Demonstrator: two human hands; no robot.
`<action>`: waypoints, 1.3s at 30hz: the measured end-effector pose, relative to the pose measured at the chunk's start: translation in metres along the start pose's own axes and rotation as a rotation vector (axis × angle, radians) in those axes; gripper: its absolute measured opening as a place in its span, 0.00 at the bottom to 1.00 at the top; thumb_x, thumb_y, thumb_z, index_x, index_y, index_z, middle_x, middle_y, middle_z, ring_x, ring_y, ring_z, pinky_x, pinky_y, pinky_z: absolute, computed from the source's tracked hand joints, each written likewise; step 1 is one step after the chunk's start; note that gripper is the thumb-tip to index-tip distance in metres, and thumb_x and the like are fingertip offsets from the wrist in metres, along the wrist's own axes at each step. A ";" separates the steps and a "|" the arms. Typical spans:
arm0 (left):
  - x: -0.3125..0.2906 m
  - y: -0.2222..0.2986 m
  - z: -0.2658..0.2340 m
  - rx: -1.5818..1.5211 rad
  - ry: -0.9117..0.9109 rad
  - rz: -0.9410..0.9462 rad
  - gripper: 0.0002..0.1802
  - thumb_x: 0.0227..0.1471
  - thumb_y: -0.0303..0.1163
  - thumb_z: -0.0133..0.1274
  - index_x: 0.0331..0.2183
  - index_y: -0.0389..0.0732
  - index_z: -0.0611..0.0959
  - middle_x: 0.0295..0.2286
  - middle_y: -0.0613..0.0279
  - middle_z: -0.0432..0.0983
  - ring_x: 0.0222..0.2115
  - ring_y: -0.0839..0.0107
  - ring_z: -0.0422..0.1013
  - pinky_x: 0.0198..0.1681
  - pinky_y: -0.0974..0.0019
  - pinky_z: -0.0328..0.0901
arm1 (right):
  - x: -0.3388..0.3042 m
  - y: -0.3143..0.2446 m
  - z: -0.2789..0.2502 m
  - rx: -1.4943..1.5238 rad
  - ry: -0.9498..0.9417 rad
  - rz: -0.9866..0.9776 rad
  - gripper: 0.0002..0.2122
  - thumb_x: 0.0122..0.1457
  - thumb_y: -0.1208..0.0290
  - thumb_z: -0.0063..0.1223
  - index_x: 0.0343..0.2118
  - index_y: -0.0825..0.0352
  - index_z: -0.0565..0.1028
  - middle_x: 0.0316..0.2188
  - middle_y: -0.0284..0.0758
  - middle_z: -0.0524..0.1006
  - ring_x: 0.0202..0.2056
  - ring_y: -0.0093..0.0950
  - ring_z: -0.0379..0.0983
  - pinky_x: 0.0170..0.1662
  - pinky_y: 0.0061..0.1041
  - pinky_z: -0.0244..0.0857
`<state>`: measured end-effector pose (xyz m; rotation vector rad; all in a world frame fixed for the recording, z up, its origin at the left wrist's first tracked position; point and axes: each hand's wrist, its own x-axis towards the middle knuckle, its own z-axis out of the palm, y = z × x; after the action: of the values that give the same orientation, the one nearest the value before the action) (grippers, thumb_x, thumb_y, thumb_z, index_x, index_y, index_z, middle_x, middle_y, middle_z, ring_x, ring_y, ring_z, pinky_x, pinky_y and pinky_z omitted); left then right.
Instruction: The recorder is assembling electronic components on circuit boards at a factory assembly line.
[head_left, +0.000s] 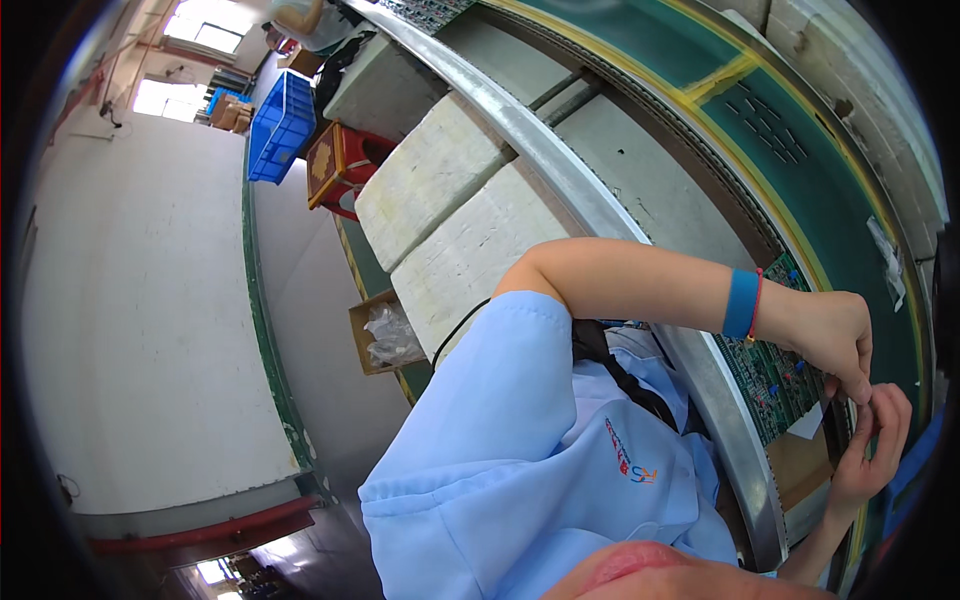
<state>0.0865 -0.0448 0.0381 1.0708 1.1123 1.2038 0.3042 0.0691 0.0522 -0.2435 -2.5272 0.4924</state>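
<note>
My left hand [835,335], with a blue band round its wrist, reaches over green circuit boards [765,392] dotted with blue and red parts. Its fingertips are pinched and meet those of my right hand [872,450]. The right hand's thumb and fingers are also drawn together, beyond the boards' edge. Whatever sits between the two sets of fingertips is too small or hidden to name. A white slip of paper [806,422] lies at the corner of the boards, just below the left fingertips.
A metal rail [560,160] borders the line in front of me. Behind it runs a green belt [690,45] with yellow strips, holding several thin dark pieces [768,125] and a crumpled white strip [886,262]. White foam blocks [440,180], a red stool [345,165] and a blue crate [281,125] stand alongside.
</note>
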 end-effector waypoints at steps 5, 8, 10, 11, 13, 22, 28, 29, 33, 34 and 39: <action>-0.002 0.003 0.005 -0.039 -0.027 -0.035 0.11 0.48 0.32 0.68 0.28 0.33 0.88 0.24 0.58 0.84 0.23 0.76 0.79 0.29 0.72 0.73 | -0.001 -0.002 -0.010 0.131 -0.195 0.169 0.05 0.64 0.84 0.50 0.42 0.73 0.73 0.41 0.42 0.73 0.41 0.34 0.72 0.44 0.26 0.67; -0.036 0.008 -0.019 0.493 0.078 0.159 0.25 0.50 0.51 0.63 0.34 0.34 0.89 0.26 0.57 0.85 0.28 0.70 0.81 0.36 0.67 0.74 | 0.011 -0.006 0.009 -0.017 -0.124 -0.069 0.05 0.64 0.83 0.50 0.42 0.72 0.73 0.41 0.41 0.74 0.41 0.31 0.72 0.44 0.24 0.67; -0.083 0.044 -0.035 0.600 0.237 0.121 0.28 0.52 0.45 0.64 0.46 0.31 0.83 0.35 0.53 0.85 0.35 0.70 0.81 0.39 0.67 0.73 | -0.003 -0.007 -0.001 0.006 -0.076 0.128 0.05 0.64 0.83 0.50 0.42 0.72 0.74 0.41 0.39 0.74 0.42 0.28 0.72 0.45 0.22 0.67; -0.119 0.042 -0.046 0.557 0.233 0.104 0.28 0.52 0.45 0.64 0.46 0.31 0.83 0.35 0.53 0.85 0.35 0.70 0.81 0.39 0.67 0.73 | -0.006 0.004 0.002 0.039 -0.061 0.132 0.05 0.65 0.82 0.50 0.42 0.72 0.74 0.43 0.38 0.74 0.42 0.27 0.71 0.44 0.21 0.67; -0.181 0.038 -0.080 0.726 0.534 0.310 0.14 0.57 0.33 0.58 0.42 0.35 0.85 0.32 0.60 0.84 0.32 0.73 0.80 0.37 0.71 0.73 | -0.021 0.012 -0.002 0.090 -0.005 0.287 0.07 0.66 0.80 0.51 0.44 0.71 0.76 0.44 0.33 0.76 0.38 0.19 0.71 0.40 0.15 0.65; -0.320 -0.074 -0.061 0.684 0.938 -0.330 0.10 0.58 0.31 0.59 0.40 0.37 0.86 0.34 0.63 0.83 0.33 0.76 0.75 0.39 0.70 0.70 | -0.049 0.010 0.004 0.244 -0.095 0.405 0.09 0.68 0.75 0.51 0.49 0.68 0.77 0.39 0.33 0.81 0.29 0.12 0.67 0.33 0.12 0.60; -0.297 -0.118 -0.055 0.884 0.546 -0.489 0.16 0.51 0.34 0.64 0.42 0.39 0.85 0.39 0.53 0.81 0.36 0.58 0.78 0.41 0.60 0.71 | -0.052 -0.012 -0.010 0.243 -0.106 0.451 0.09 0.68 0.76 0.49 0.48 0.69 0.76 0.40 0.35 0.82 0.28 0.12 0.65 0.33 0.11 0.58; -0.293 -0.115 -0.062 0.887 0.474 -0.529 0.17 0.50 0.34 0.64 0.42 0.39 0.85 0.39 0.53 0.81 0.37 0.56 0.78 0.41 0.59 0.71 | -0.052 -0.015 -0.008 0.304 -0.068 0.510 0.09 0.67 0.78 0.50 0.48 0.70 0.76 0.40 0.35 0.82 0.28 0.12 0.64 0.33 0.10 0.58; -0.251 -0.062 -0.072 0.900 0.798 -0.080 0.07 0.54 0.21 0.59 0.37 0.34 0.84 0.34 0.58 0.81 0.34 0.70 0.76 0.41 0.69 0.69 | -0.028 -0.031 0.026 0.418 -0.061 0.605 0.07 0.66 0.78 0.50 0.44 0.68 0.77 0.34 0.29 0.82 0.27 0.11 0.65 0.31 0.11 0.59; -0.229 -0.050 -0.069 0.864 0.825 0.011 0.05 0.54 0.20 0.59 0.35 0.33 0.85 0.33 0.57 0.81 0.33 0.69 0.76 0.40 0.71 0.68 | -0.025 -0.030 0.034 0.366 -0.040 0.572 0.06 0.65 0.78 0.51 0.42 0.68 0.78 0.32 0.26 0.82 0.26 0.11 0.64 0.30 0.11 0.59; -0.137 -0.010 -0.040 1.044 0.451 0.445 0.10 0.42 0.17 0.62 0.32 0.37 0.85 0.29 0.59 0.79 0.26 0.66 0.74 0.35 0.67 0.67 | -0.020 -0.014 0.053 0.065 0.035 0.366 0.04 0.59 0.75 0.59 0.36 0.64 0.79 0.30 0.29 0.79 0.24 0.20 0.71 0.28 0.19 0.64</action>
<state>0.0437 -0.1816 0.0307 1.9627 2.0362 1.2335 0.2912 0.0350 0.0068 -0.6903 -2.4340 0.7021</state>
